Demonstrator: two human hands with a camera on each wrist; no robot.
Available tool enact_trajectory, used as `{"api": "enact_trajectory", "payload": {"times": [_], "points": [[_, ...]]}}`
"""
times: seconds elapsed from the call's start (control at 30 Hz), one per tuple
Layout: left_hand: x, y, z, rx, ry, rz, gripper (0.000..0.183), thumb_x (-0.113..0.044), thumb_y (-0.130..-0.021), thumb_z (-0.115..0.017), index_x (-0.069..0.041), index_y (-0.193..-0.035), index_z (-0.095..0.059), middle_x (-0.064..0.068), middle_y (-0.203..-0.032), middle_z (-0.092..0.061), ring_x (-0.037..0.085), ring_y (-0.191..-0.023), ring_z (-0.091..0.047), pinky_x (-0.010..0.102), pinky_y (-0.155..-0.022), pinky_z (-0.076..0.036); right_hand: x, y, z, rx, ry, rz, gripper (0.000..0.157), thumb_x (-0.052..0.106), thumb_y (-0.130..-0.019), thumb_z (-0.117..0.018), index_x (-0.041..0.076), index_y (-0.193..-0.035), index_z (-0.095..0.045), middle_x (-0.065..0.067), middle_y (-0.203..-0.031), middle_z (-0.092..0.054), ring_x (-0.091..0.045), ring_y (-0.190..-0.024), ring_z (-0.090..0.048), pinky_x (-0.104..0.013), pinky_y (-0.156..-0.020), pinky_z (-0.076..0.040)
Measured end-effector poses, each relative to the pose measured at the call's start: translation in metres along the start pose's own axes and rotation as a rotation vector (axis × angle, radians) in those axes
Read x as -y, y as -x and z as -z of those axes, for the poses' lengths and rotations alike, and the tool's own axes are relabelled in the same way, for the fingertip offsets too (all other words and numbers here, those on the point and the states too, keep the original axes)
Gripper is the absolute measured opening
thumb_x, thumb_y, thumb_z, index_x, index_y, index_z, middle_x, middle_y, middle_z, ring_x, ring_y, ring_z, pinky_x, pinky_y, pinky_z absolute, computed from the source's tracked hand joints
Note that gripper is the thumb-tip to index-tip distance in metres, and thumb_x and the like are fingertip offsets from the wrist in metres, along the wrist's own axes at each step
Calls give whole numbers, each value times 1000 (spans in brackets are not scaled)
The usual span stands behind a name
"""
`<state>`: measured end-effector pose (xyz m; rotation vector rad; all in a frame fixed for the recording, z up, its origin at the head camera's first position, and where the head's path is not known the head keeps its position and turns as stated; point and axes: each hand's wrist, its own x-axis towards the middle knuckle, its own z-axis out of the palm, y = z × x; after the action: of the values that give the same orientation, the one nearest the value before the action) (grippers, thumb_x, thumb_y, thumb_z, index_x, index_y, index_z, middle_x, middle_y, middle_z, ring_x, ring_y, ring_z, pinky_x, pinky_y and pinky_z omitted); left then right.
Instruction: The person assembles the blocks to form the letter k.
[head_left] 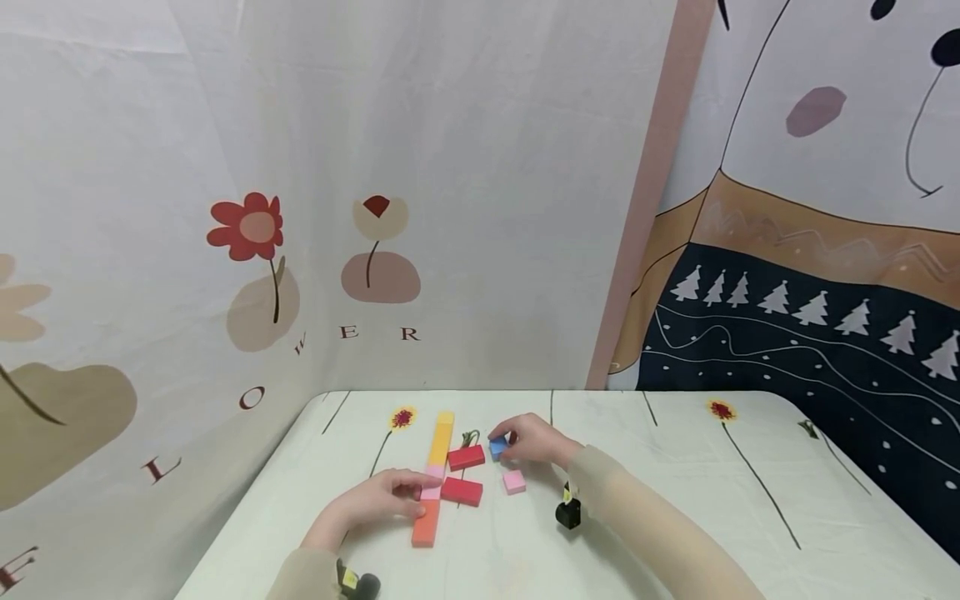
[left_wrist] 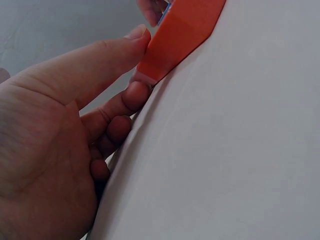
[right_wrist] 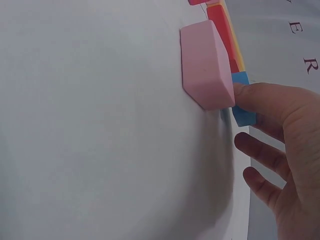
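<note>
In the head view a straight row lies on the table: yellow blocks (head_left: 441, 442), a pink block (head_left: 431, 493) and an orange block (head_left: 424, 529). My left hand (head_left: 384, 497) holds the row at its pink part, index finger across the pink and thumb at the orange block's edge. The left wrist view shows the other fingers curled below the orange block (left_wrist: 182, 35). My right hand (head_left: 534, 439) pinches a blue block (head_left: 498, 447) between thumb and index finger, its other fingers spread apart in the right wrist view. A loose pink block (right_wrist: 206, 67) sits close beside that thumb.
Two red blocks, one farther (head_left: 467, 457) and one nearer (head_left: 462, 492), lie just right of the row. The loose pink block (head_left: 513, 482) is right of them. Fabric walls with printed flowers and letters stand behind the white table (head_left: 645, 500).
</note>
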<state>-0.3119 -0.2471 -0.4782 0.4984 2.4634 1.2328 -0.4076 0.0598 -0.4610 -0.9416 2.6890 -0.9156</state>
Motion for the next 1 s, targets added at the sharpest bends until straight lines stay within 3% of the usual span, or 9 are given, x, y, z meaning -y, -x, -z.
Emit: {"api": "enact_trajectory", "payload": {"times": [1.0], "points": [[0,0,0,18,34,-21,43,-25,-86,-73,-24,-129,-64,2,-99,-55,22,-100,-46,40,-79,-40,7,-5,-5,15,20,-21,33,11,-81,-78,17,-113,-73,10,-103,-65,-10,-81,-56,-24,-74,-48]]}}
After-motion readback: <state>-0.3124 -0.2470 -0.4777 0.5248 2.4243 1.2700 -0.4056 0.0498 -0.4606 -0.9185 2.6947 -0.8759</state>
